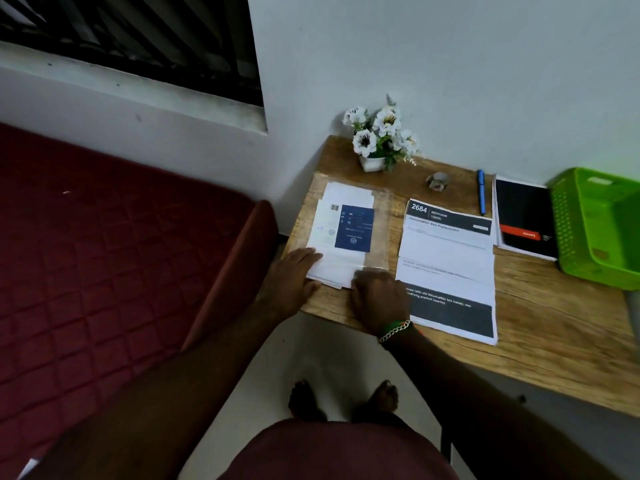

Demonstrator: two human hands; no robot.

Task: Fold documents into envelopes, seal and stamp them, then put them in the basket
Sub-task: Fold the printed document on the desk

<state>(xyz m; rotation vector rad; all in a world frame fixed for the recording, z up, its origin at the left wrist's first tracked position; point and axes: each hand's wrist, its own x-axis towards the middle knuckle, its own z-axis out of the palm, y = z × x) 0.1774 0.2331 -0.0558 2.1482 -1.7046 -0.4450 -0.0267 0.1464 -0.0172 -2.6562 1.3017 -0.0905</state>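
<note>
Here, the wooden table [540, 344] stands against a pale wall, with a dark red quilted mattress [104, 254] to its left. At the table's left end lies a stack of white envelopes [334, 268], its near edge toward the person. On top of the stack rests a dark blue printed card [355, 228], beside a white sheet bearing a barcode.

The left hand [294, 275] lies flat with fingers extended, pressing on the near left corner of the stack; it grasps nothing. The right hand [379, 299] rests at the near right corner of the stack, fingers bent downward onto the paper edge. Whether the fingers pinch a sheet or only press on it cannot be told from this view. A chain bracelet [394, 330] and a green band sit on the right wrist.

Just beside the stack, to the right, lies a stack of printed documents [448, 268] with black header and footer bands; the top sheet reads "2684". The right hand overlaps its near left edge.

Behind the documents lies a blue pen [481, 191]. A small roll of clear tape [438, 181] sits near the pen. A black notebook [526, 218] lies to the right of the documents, touching the green plastic basket [595, 226] at the table's right end. A white pot of artificial white flowers [381, 136] stands at the far left corner.
</note>
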